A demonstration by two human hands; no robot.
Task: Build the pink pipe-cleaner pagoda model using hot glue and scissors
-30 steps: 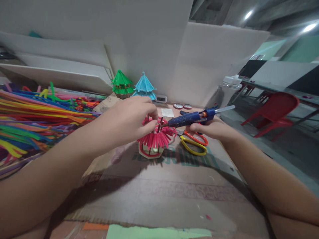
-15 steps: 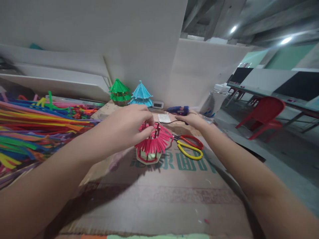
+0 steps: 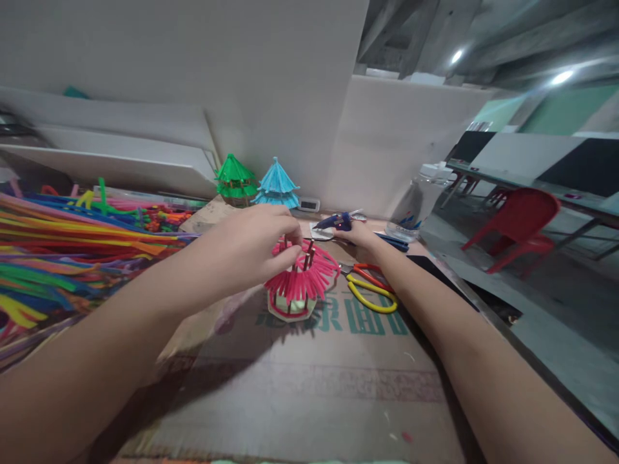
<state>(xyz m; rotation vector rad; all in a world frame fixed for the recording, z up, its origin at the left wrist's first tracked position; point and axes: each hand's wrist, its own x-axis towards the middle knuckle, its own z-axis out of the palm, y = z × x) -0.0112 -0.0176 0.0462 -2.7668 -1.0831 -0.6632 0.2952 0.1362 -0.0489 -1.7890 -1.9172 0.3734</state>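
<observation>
Pagoda-like pink model under work, near to far. Foreground, lower centre: printed cardboard (image 3: 290, 403) covers the work surface. Centre: the pink model (image 3: 302, 283), with a fringed roof and bare brown posts above it, stands upright on a pale base. Right of centre: scissors (image 3: 372, 296) with yellow and orange handles lie just beside it, under the line of the right forearm. The left hand (image 3: 264, 248) arches over the model's top, thumb and fingers bent about the posts; I cannot tell from here whether they pinch one. Farther back, the right hand (image 3: 355, 234) is closed around a blue glue gun (image 3: 339, 222), nozzle to the left. Left edge: heaped pipe cleaners (image 3: 87, 248). Behind, upper centre: a green model (image 3: 235, 179) and a blue model (image 3: 275, 183); at far right, a red chair (image 3: 517, 225). Likely hazards: a hot nozzle, swung too far left, could burn the left fingers or mat the fringe; uneven pressure from the left hand could skew the thin posts; a lowered right forearm could shove the scissors against the base
</observation>
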